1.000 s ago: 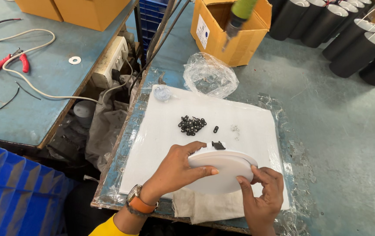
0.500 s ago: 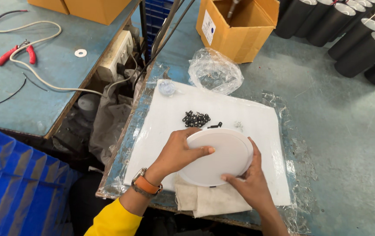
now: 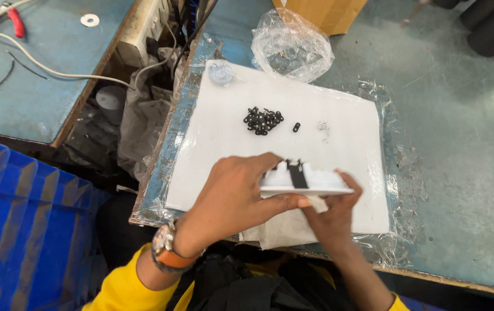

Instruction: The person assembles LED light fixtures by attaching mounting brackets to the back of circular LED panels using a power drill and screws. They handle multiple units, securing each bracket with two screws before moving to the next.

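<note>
Fingers (image 3: 284, 203) of my left hand (image 3: 232, 198) clamp the near-left rim of the white disc (image 3: 304, 183), and my right hand (image 3: 330, 216) grips it from below at the right. I hold it above the near edge of the white sheet (image 3: 224, 132) on the tabletop (image 3: 460, 115). One black clip (image 3: 297, 173) sits on the disc's upper side, so I judge fitting has begun; the pile of black bits (image 3: 263, 121) and a stray one (image 3: 296, 127) lie unused farther off. A second ago the disc faced me flat; now it is tipped edge-on, with the clip side up.
</note>
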